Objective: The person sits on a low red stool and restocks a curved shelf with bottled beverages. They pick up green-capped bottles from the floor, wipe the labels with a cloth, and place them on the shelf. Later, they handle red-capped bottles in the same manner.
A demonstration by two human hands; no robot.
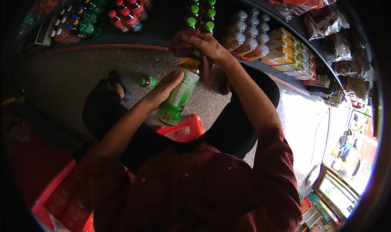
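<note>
My left hand (163,89) grips a green drink bottle with a white label (178,97), held tilted in front of me over my lap. My right hand (199,46) is closed over the top of that bottle, hiding its cap; an amber patch shows just under the fingers. A second small bottle with a green cap (146,81) lies on the speckled floor (73,77) to the left of my left hand. I sit on a red plastic stool (183,128), with its edge showing between my legs.
A low dark shelf (159,36) ahead holds rows of red-capped bottles (126,12), green-capped bottles (201,12), clear white-capped bottles (248,28) and orange cartons (281,52). Bagged snacks (326,24) hang at right. A red crate (61,195) sits at lower left.
</note>
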